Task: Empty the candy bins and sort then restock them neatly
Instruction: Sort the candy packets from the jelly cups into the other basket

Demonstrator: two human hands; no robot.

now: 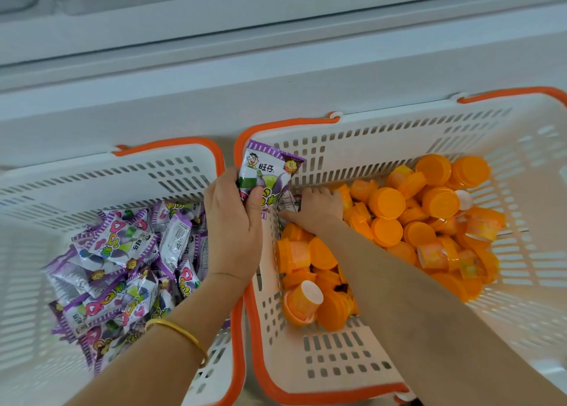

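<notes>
Head view, left hand [233, 230] gripping purple packet [267, 168], right hand [320, 206] touching another packet [290, 199], grip unclear.

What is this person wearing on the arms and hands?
No sleeves or gloves show. The left arm carries a gold bangle, with a thin thread-like band nearer the left hand. The right arm and right hand wear nothing.
</notes>
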